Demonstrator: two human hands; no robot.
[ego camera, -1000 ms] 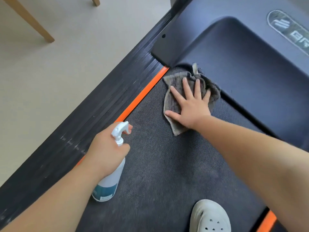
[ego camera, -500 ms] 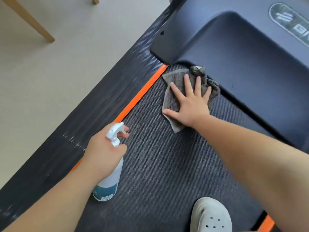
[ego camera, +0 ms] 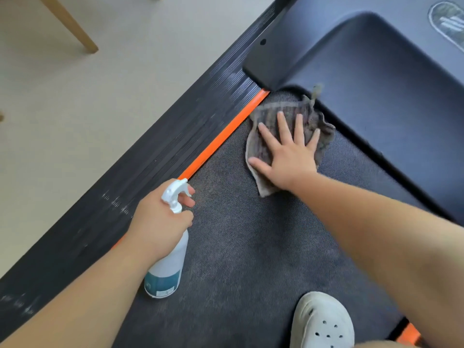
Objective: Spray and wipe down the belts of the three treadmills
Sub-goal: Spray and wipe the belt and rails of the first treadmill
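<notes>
My right hand (ego camera: 288,154) lies flat, fingers spread, pressing a grey-brown cloth (ego camera: 266,121) onto the dark textured treadmill belt (ego camera: 251,247), close to the belt's front end under the black motor cover (ego camera: 376,79). My left hand (ego camera: 160,222) grips the neck of a white spray bottle (ego camera: 168,270) with a teal label, one finger at the trigger. The bottle stands tilted above the belt's left side, next to the orange strip (ego camera: 221,144).
A ribbed black side rail (ego camera: 125,182) runs along the belt's left, with beige floor (ego camera: 100,96) beyond. A wooden furniture leg (ego camera: 72,26) stands at top left. My white clog (ego camera: 324,322) rests on the belt at the bottom right.
My right hand and the cloth have slid a little forward toward the motor cover. My left hand with the bottle has stayed nearly in place.
</notes>
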